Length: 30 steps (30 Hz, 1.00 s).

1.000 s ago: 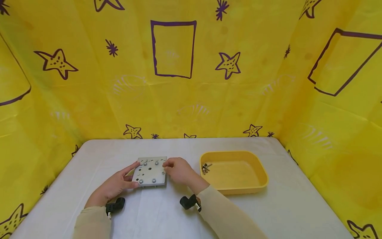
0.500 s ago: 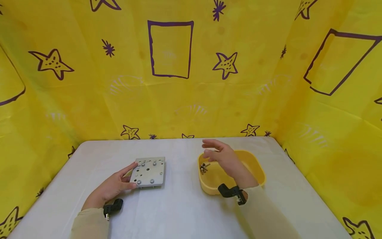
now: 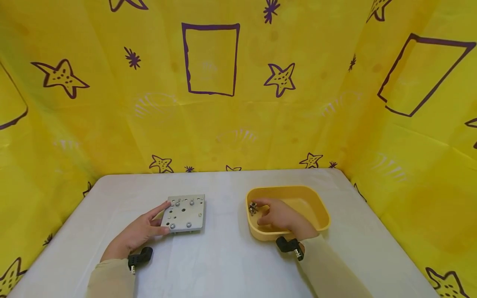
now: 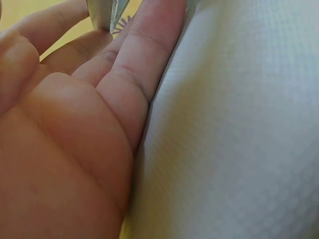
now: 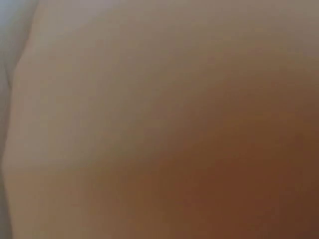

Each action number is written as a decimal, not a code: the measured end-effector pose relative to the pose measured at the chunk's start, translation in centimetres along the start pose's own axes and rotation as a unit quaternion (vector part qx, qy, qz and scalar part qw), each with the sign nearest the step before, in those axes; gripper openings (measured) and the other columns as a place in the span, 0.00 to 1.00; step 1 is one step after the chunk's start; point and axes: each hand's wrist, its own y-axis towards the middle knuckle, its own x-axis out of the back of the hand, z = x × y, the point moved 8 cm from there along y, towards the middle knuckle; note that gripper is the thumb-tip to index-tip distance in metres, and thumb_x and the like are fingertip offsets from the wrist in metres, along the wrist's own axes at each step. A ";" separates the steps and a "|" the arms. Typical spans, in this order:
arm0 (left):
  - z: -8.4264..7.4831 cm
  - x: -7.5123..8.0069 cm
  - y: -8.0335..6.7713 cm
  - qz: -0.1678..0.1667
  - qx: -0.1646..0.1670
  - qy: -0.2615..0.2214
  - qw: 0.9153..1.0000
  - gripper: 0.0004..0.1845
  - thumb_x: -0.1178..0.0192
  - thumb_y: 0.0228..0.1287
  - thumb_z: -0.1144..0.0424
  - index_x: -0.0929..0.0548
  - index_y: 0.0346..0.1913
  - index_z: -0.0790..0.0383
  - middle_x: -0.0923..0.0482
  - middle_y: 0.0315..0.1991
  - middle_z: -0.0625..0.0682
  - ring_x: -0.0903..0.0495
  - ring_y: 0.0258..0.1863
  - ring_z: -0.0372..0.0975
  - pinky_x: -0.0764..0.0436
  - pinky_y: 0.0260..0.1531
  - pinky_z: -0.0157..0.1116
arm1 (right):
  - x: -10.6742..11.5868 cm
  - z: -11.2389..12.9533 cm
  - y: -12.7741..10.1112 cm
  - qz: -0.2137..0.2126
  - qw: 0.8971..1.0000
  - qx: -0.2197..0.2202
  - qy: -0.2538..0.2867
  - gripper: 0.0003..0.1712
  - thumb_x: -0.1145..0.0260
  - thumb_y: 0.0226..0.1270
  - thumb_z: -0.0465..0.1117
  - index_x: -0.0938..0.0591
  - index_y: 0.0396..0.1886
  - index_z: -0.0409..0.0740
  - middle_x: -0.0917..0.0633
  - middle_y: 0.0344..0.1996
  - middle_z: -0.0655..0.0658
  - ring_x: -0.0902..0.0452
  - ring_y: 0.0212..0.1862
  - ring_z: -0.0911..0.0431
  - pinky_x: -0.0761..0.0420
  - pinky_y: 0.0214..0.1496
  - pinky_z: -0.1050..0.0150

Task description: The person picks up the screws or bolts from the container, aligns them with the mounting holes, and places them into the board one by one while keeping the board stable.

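A grey metal plate (image 3: 184, 213) with holes and several socket-head bolts (image 3: 189, 224) stands slightly raised over the table, left of centre. My left hand (image 3: 143, 229) grips its left edge, thumb near the front corner and fingers by the back corner. In the left wrist view, the plate's edge (image 4: 101, 14) shows between the fingers. My right hand (image 3: 281, 215) reaches into the yellow tray (image 3: 309, 234), index finger at a small pile of screws (image 3: 252, 210) and thumb apart from it. Whether a fingertip touches a screw cannot be made out. Blurred skin fills the right wrist view.
A white cloth (image 3: 223, 256) covers the table. Yellow curtains (image 3: 212, 132) with purple drawings hang behind and at both sides. The tray's raised walls surround the right hand's fingers. White table surface lies between plate and tray.
The right hand has left the plate's right side, swung across to the tray and lowered to the screws. A small fastener now shows at the plate's right edge. The left hand keeps its grip.
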 end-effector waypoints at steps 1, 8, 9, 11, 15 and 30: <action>0.0 0.0 0.0 0.001 -0.003 0.001 1.000 0.55 0.23 0.52 0.59 0.45 0.80 0.47 0.52 0.77 0.65 0.33 0.66 0.58 0.47 0.66 0.63 | 0.0 0.0 0.0 -0.001 1.000 -0.002 -0.008 0.37 0.25 0.56 0.34 0.24 0.68 0.49 0.19 0.55 0.41 0.23 0.40 0.53 0.23 0.44 0.57; -0.2 -0.1 0.0 0.008 -0.011 0.000 1.000 0.54 0.24 0.54 0.59 0.46 0.80 0.48 0.51 0.77 0.66 0.32 0.66 0.57 0.47 0.66 0.62 | -0.6 0.3 0.2 0.016 0.999 -0.005 -0.031 0.33 0.27 0.58 0.35 0.23 0.65 0.43 0.17 0.46 0.45 0.22 0.44 0.53 0.23 0.46 0.57; -0.2 -0.1 0.0 0.009 -0.012 0.003 1.000 0.54 0.24 0.54 0.59 0.46 0.80 0.48 0.51 0.77 0.67 0.33 0.66 0.58 0.46 0.66 0.62 | -0.7 0.3 0.1 0.018 0.999 -0.003 -0.027 0.32 0.28 0.58 0.34 0.23 0.65 0.42 0.17 0.45 0.45 0.22 0.41 0.53 0.22 0.43 0.58; -0.3 -0.2 -0.1 0.009 -0.015 0.009 1.000 0.54 0.25 0.54 0.59 0.46 0.80 0.49 0.51 0.76 0.67 0.33 0.66 0.58 0.45 0.66 0.62 | -0.6 0.3 0.1 0.015 1.000 0.000 -0.023 0.31 0.29 0.57 0.33 0.22 0.64 0.41 0.17 0.45 0.44 0.22 0.35 0.54 0.22 0.38 0.59; -0.4 -0.2 -0.2 0.011 -0.020 0.019 1.000 0.54 0.25 0.55 0.58 0.47 0.80 0.50 0.51 0.76 0.68 0.33 0.66 0.59 0.42 0.65 0.61 | -0.4 0.4 0.2 -0.006 0.999 0.021 -0.040 0.33 0.29 0.55 0.30 0.22 0.64 0.41 0.18 0.49 0.43 0.22 0.38 0.52 0.22 0.43 0.57; -0.2 -0.2 -0.1 0.013 -0.015 0.002 1.000 0.54 0.25 0.56 0.60 0.47 0.80 0.48 0.51 0.76 0.67 0.32 0.66 0.58 0.45 0.66 0.62 | -0.8 0.4 0.6 -0.009 0.990 0.043 -0.136 0.26 0.29 0.56 0.29 0.18 0.57 0.43 0.19 0.52 0.47 0.26 0.49 0.52 0.29 0.60 0.51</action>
